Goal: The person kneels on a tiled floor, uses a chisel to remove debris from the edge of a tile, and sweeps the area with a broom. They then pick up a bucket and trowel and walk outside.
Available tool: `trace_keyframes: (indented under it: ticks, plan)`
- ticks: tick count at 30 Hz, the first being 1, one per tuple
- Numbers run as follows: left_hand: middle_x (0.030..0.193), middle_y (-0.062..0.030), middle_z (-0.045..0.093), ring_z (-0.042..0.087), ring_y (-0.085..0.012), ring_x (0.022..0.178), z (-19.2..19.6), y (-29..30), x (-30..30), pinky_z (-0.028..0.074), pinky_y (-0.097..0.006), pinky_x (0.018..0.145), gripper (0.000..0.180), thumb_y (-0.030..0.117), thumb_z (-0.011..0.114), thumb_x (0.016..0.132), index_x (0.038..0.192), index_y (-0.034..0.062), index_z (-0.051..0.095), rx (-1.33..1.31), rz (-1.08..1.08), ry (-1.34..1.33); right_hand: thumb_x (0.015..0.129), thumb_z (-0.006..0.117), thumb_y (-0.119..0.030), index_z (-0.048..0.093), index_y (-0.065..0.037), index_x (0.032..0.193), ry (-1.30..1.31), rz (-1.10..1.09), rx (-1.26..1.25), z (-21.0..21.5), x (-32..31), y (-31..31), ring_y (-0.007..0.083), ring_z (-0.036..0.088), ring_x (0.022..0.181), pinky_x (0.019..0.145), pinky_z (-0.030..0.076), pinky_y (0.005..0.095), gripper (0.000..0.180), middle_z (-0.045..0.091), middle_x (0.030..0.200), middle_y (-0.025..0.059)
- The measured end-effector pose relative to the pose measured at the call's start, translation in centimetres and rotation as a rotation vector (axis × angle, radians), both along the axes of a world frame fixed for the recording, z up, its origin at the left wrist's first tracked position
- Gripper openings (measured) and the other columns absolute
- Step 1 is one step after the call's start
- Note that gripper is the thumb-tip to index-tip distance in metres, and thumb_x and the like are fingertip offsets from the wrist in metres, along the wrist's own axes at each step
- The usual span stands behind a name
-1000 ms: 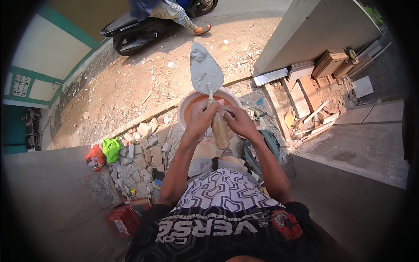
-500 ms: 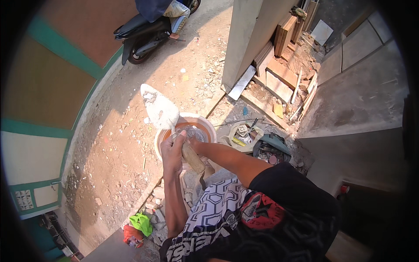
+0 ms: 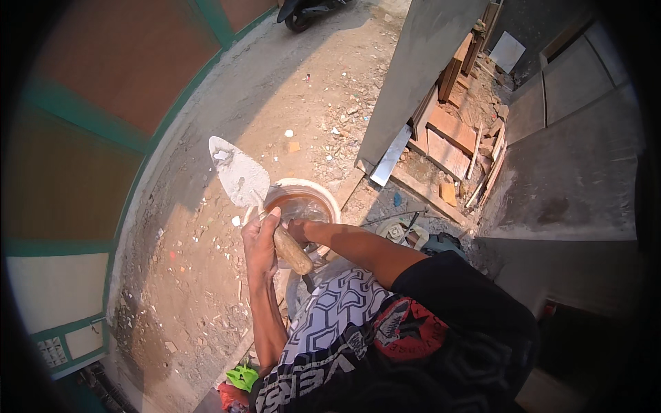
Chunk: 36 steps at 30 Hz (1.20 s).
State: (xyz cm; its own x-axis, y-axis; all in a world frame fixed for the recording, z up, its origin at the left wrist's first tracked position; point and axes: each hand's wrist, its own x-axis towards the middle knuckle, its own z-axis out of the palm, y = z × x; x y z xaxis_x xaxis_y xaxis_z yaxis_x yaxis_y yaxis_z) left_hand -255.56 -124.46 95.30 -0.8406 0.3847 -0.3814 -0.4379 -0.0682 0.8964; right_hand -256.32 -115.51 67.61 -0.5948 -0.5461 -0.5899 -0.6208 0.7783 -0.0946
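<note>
My left hand (image 3: 261, 239) is wrapped round the neck and wooden handle of a pointed trowel (image 3: 238, 175), thumb along the top. Pale, mortar-like residue coats the blade, which points up and to the left; the handle's butt comes back toward my shirt. Just below and beyond the blade stands a round bucket (image 3: 329, 195) with a whitish rim, an orange-brown inner wall and what looks like water inside. My right hand (image 3: 297, 229) reaches over the bucket, close beside the left hand; its fingers are mostly hidden behind the left hand and the handle.
A grey wall end (image 3: 406, 89) rises beyond the bucket. Boards (image 3: 451, 141) and rubble lie to its right. A pale bag (image 3: 399, 233) with tools sits right of the bucket. Green plastic (image 3: 242, 377) lies near my left elbow. A motorbike (image 3: 303, 14) is at the far edge.
The view has shifted, and the motorbike now shows only at the top edge. The trowel stays in my left hand. My right hand remains over the bucket.
</note>
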Motion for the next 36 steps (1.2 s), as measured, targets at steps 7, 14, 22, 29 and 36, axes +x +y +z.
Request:
trace_keyframes:
  ticks: [7, 14, 22, 29, 36]
  plan:
    - [0.071, -0.0018, 0.06, 0.054, -0.0074, 0.06, -1.2, 4.1, -10.6, 0.043, -0.023, 0.054, 0.026, 0.028, 0.068, 0.088, 0.08, 0.0037, 0.064, 0.061, -0.119, 0.034, 0.08, 0.069, -0.022, 0.064, -0.008, 0.12, 0.032, -0.11, 0.05, -1.2, -9.3, 7.1, 0.0288, 0.056, 0.118, 0.097, 0.045, 0.0361, 0.043, 0.059, 0.128, 0.0123]
    - [0.07, -0.0019, 0.059, 0.054, -0.007, 0.059, -6.8, 7.1, -25.3, 0.044, -0.022, 0.053, 0.027, 0.028, 0.068, 0.088, 0.082, 0.0018, 0.064, 0.148, -0.227, 0.09, 0.08, 0.069, -0.022, 0.064, -0.008, 0.12, 0.1, -0.23, 0.085, -6.5, -24.6, 12.4, 0.0286, 0.057, 0.117, 0.096, 0.045, 0.036, 0.043, 0.06, 0.127, 0.0122]
    - [0.071, -0.0032, 0.059, 0.056, -0.0103, 0.06, -14.9, 9.0, -39.6, 0.048, -0.026, 0.056, 0.025, 0.026, 0.066, 0.088, 0.081, 0.0024, 0.062, 0.091, -0.373, 0.144, 0.08, 0.069, -0.021, 0.064, -0.008, 0.12, 0.093, -0.435, 0.032, -14.0, -39.6, 12.6, 0.0284, 0.057, 0.116, 0.096, 0.045, 0.0359, 0.042, 0.06, 0.126, 0.0122]
    - [0.073, -0.0023, 0.061, 0.055, -0.0084, 0.062, -16.3, 9.2, -50.2, 0.043, -0.023, 0.057, 0.019, 0.02, 0.066, 0.09, 0.088, 0.0008, 0.064, 0.101, -0.317, 0.077, 0.08, 0.069, -0.021, 0.064, -0.007, 0.12, 0.041, -0.467, -0.11, -14.1, -50.2, 6.6, 0.0282, 0.057, 0.116, 0.096, 0.045, 0.0359, 0.042, 0.061, 0.125, 0.0121]
    - [0.067, -0.0013, 0.057, 0.05, -0.0086, 0.059, -18.4, 10.9, -59.0, 0.039, -0.025, 0.055, 0.023, 0.018, 0.064, 0.088, 0.071, 0.0038, 0.061, 0.079, -0.21, 0.132, 0.081, 0.068, -0.02, 0.064, -0.007, 0.12, -0.002, -0.435, -0.184, -16.2, -58.2, 7.4, 0.028, 0.058, 0.115, 0.096, 0.046, 0.0358, 0.042, 0.061, 0.125, 0.0121]
